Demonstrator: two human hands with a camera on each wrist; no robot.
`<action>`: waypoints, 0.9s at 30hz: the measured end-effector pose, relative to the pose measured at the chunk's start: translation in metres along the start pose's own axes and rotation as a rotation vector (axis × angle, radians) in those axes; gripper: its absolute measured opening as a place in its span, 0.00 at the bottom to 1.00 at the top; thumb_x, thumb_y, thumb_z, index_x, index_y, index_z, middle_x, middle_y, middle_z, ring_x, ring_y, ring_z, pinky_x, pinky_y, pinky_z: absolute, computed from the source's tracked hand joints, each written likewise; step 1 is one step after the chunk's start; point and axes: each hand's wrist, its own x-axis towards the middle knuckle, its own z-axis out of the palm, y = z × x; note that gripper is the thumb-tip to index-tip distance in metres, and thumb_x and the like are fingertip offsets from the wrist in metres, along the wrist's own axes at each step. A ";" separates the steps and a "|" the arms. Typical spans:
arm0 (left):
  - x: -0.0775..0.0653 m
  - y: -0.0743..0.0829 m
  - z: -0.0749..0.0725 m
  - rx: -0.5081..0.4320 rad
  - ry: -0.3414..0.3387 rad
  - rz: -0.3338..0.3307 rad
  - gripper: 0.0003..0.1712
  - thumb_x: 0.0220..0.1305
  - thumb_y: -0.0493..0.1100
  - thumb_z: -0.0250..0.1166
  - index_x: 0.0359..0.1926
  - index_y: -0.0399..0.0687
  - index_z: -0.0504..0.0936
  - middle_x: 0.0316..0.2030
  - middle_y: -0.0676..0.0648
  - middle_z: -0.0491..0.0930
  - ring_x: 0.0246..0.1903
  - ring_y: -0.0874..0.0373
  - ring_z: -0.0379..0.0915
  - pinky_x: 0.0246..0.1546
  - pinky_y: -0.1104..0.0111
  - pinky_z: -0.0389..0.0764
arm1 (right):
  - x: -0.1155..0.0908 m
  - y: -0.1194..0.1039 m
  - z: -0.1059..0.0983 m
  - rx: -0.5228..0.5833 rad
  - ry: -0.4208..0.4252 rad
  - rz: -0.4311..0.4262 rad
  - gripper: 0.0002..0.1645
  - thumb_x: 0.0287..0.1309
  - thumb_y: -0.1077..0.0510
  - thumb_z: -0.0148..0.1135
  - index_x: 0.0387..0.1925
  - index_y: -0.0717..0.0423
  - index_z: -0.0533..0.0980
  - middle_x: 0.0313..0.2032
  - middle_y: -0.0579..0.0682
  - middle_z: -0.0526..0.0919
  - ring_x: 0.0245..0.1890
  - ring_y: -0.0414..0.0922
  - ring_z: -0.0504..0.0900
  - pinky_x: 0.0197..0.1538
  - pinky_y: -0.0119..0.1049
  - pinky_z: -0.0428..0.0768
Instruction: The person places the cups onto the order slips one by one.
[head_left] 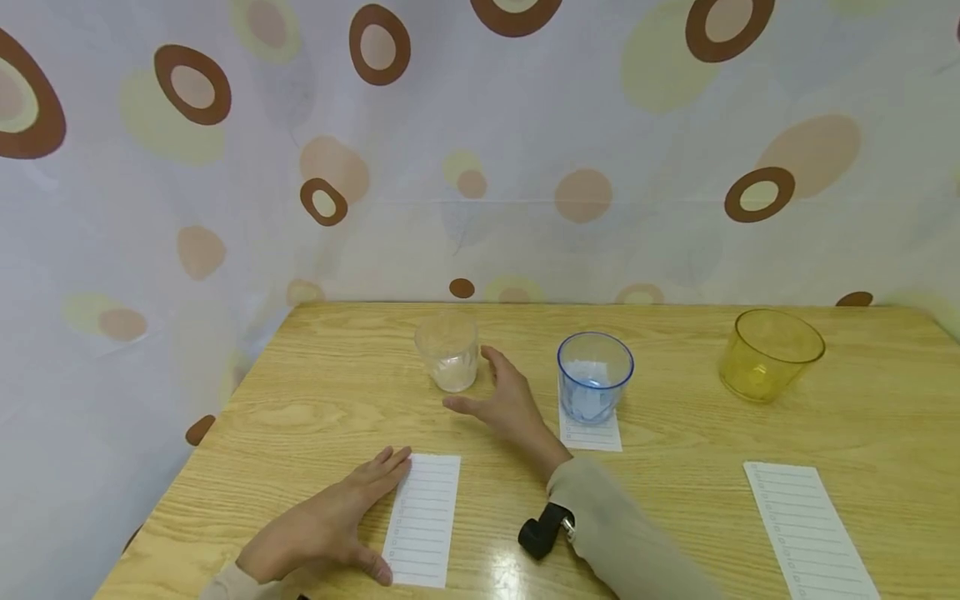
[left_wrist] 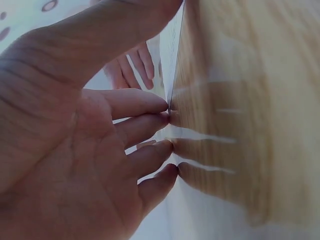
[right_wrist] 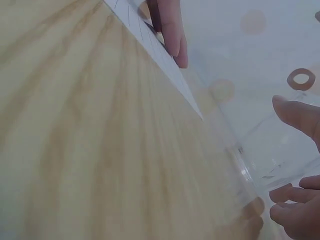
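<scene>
A clear glass (head_left: 448, 354) stands on the table toward the back left. Just right of it is my right hand (head_left: 504, 400), thumb and fingers spread apart around its near side; no contact with the glass is plain. At the front left, my left hand (head_left: 330, 517) touches the left edge of a lined paper strip (head_left: 424, 521), fingertips at its top corner and thumb by its lower edge. In the left wrist view the fingertips of the left hand (left_wrist: 145, 135) rest on the tabletop. A blue-rimmed glass (head_left: 594, 379) stands on a second lined paper strip (head_left: 592, 437).
A yellow glass (head_left: 768, 358) stands at the back right of the wooden table (head_left: 675, 517). In front of it lies a third lined paper strip (head_left: 813, 533). A patterned curtain (head_left: 525, 250) hangs behind the table and along its left side.
</scene>
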 end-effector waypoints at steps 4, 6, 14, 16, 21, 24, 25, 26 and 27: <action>-0.013 -0.004 0.002 -0.045 -0.003 -0.064 0.69 0.37 0.64 0.73 0.72 0.30 0.51 0.74 0.35 0.46 0.70 0.30 0.39 0.60 0.36 0.55 | 0.005 -0.003 0.019 0.080 0.021 -0.028 0.57 0.42 0.52 0.79 0.71 0.57 0.58 0.70 0.56 0.62 0.70 0.56 0.57 0.67 0.56 0.61; -0.019 -0.005 0.003 -0.074 -0.005 -0.111 0.68 0.38 0.65 0.72 0.74 0.36 0.51 0.75 0.41 0.44 0.72 0.35 0.37 0.61 0.37 0.55 | 0.006 -0.006 0.025 0.099 0.029 -0.026 0.58 0.43 0.51 0.79 0.71 0.57 0.56 0.70 0.55 0.61 0.71 0.56 0.57 0.68 0.55 0.60; -0.023 -0.005 0.004 -0.135 -0.009 -0.129 0.64 0.44 0.64 0.71 0.74 0.40 0.51 0.75 0.43 0.44 0.72 0.35 0.35 0.60 0.34 0.52 | 0.012 -0.009 0.026 0.137 0.058 0.028 0.61 0.44 0.52 0.79 0.73 0.56 0.53 0.72 0.55 0.58 0.71 0.54 0.56 0.69 0.50 0.61; -0.023 -0.006 0.004 -0.143 -0.017 -0.143 0.65 0.43 0.64 0.71 0.74 0.40 0.50 0.75 0.43 0.43 0.72 0.35 0.34 0.61 0.34 0.52 | 0.014 -0.006 0.027 0.133 0.050 0.030 0.60 0.44 0.52 0.79 0.73 0.57 0.53 0.72 0.55 0.58 0.71 0.55 0.56 0.68 0.49 0.62; -0.021 -0.006 0.004 -0.156 -0.031 -0.140 0.64 0.45 0.64 0.71 0.75 0.40 0.50 0.75 0.43 0.42 0.72 0.35 0.32 0.61 0.34 0.50 | 0.018 0.000 0.029 0.120 0.054 0.022 0.60 0.42 0.52 0.80 0.72 0.57 0.55 0.71 0.57 0.59 0.70 0.56 0.58 0.68 0.49 0.62; -0.020 -0.006 0.004 -0.174 -0.036 -0.146 0.64 0.44 0.63 0.71 0.75 0.40 0.49 0.75 0.43 0.41 0.72 0.35 0.31 0.61 0.33 0.49 | 0.020 0.002 0.032 0.131 0.062 -0.012 0.59 0.41 0.54 0.80 0.71 0.58 0.56 0.70 0.58 0.62 0.69 0.56 0.61 0.68 0.51 0.62; -0.021 -0.006 0.005 -0.186 -0.040 -0.155 0.65 0.44 0.63 0.71 0.75 0.41 0.49 0.76 0.43 0.41 0.72 0.35 0.31 0.61 0.33 0.49 | 0.021 0.002 0.033 0.135 0.061 -0.027 0.58 0.41 0.54 0.80 0.71 0.58 0.57 0.69 0.58 0.63 0.69 0.56 0.61 0.68 0.52 0.62; -0.021 -0.006 0.005 -0.191 -0.041 -0.165 0.65 0.43 0.64 0.72 0.75 0.42 0.49 0.76 0.44 0.41 0.72 0.36 0.30 0.61 0.33 0.49 | 0.021 0.002 0.034 0.140 0.060 -0.040 0.58 0.41 0.55 0.80 0.71 0.58 0.57 0.68 0.58 0.64 0.68 0.56 0.62 0.68 0.53 0.62; -0.022 -0.007 0.005 -0.196 -0.042 -0.177 0.65 0.43 0.64 0.72 0.75 0.43 0.49 0.76 0.44 0.41 0.73 0.37 0.30 0.62 0.34 0.48 | 0.021 0.002 0.035 0.142 0.058 -0.049 0.59 0.41 0.55 0.80 0.71 0.58 0.57 0.68 0.58 0.65 0.68 0.55 0.63 0.67 0.53 0.62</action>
